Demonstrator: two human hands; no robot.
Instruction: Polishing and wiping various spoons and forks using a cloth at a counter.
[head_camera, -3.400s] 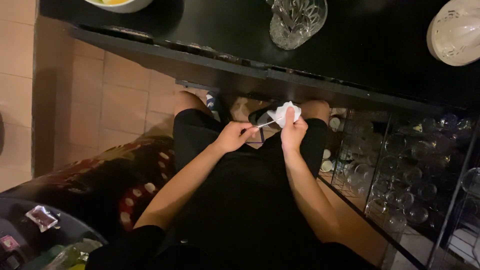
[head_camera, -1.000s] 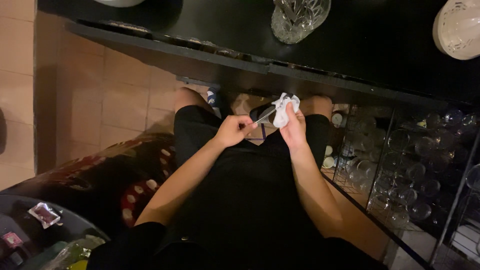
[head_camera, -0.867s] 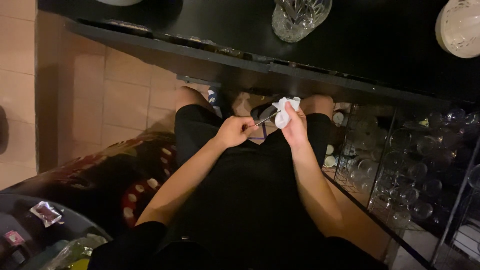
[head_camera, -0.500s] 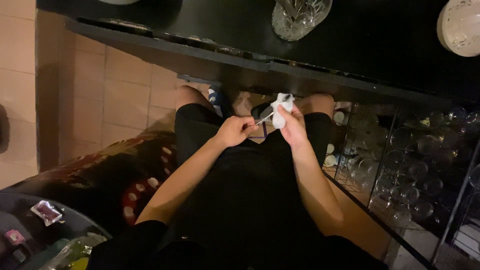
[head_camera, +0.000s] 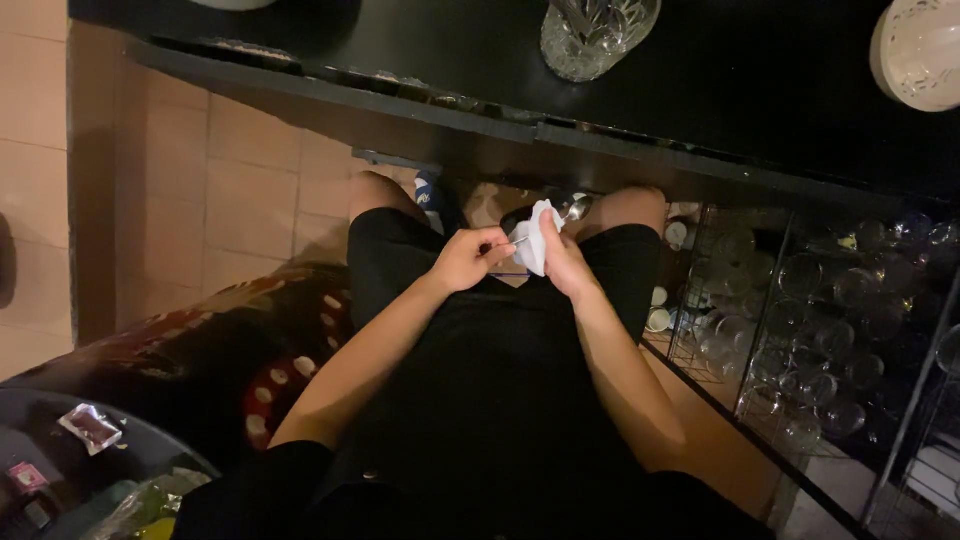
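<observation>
I am seated, looking down at my lap in black shorts. My left hand (head_camera: 468, 260) pinches the thin metal handle of a spoon (head_camera: 576, 208) whose shiny bowl sticks out past the cloth. My right hand (head_camera: 566, 265) grips a small white cloth (head_camera: 536, 236) wrapped around the spoon's shaft. Both hands meet above my knees, just below the edge of a black table (head_camera: 700, 100).
A cut-glass vase (head_camera: 597, 35) and a white dish (head_camera: 918, 52) stand on the black table. A wire rack with several drinking glasses (head_camera: 820, 320) is at the right. A patterned dark cushion (head_camera: 250, 350) lies at the left on a tiled floor (head_camera: 230, 190).
The white cloth has shifted slightly along the spoon, from bunched above my right hand to wrapped lower around the shaft. Both hands stay in the same place over my lap.
</observation>
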